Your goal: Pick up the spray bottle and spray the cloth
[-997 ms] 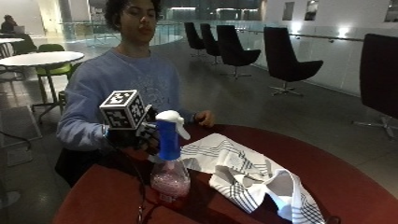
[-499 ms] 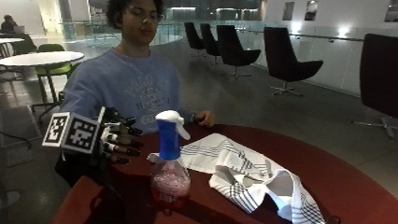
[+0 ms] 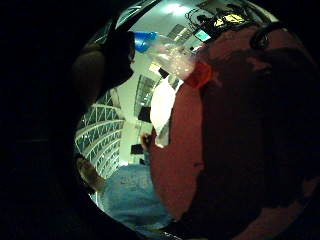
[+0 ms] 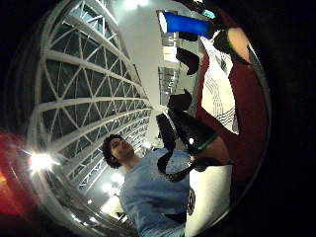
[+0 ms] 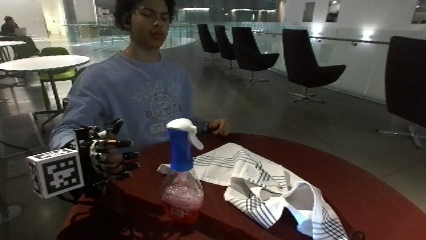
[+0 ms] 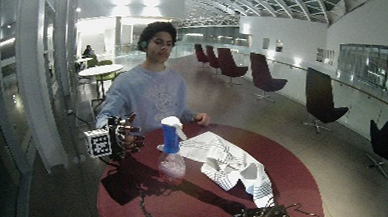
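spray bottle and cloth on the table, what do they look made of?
Spray bottle: looks like plastic; clear glossy body showing pinkish contents, opaque blue neck, white trigger head. Cloth: looks like thin woven fabric, probably cotton; matte white with dark stripes, lying crumpled in soft folds on the dark red table.

A person in a light blue sweatshirt (image 4: 148, 192) sits beneath a white lattice roof (image 4: 84, 84). Black gloved fingers (image 4: 185, 129) of the right hand (image 4: 190, 143) spread loosely over the dark red table (image 4: 249, 123), near the striped white cloth (image 4: 219, 94). The blue sprayer neck of the spray bottle (image 4: 185, 23) shows beyond the cloth.
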Available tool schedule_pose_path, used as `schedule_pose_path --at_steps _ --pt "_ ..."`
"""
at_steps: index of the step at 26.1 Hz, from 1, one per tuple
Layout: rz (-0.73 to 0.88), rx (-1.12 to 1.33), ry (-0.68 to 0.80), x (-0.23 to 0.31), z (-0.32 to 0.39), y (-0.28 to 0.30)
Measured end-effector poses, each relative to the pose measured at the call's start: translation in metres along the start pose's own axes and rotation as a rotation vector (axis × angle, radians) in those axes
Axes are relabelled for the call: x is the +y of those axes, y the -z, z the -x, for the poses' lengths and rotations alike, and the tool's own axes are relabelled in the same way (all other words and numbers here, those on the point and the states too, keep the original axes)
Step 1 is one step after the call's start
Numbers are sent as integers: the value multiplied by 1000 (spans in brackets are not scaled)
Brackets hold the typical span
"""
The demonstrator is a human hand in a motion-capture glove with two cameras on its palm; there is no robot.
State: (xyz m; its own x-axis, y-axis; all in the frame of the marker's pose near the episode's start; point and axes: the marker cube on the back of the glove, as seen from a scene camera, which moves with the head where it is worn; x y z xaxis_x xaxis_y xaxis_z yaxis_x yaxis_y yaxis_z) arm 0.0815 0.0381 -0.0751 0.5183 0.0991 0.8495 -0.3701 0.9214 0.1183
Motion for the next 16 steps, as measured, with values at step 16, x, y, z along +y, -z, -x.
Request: schedule_pose_path --at_steps 16 --pt "-74 105 -63 -87 -22 -24"
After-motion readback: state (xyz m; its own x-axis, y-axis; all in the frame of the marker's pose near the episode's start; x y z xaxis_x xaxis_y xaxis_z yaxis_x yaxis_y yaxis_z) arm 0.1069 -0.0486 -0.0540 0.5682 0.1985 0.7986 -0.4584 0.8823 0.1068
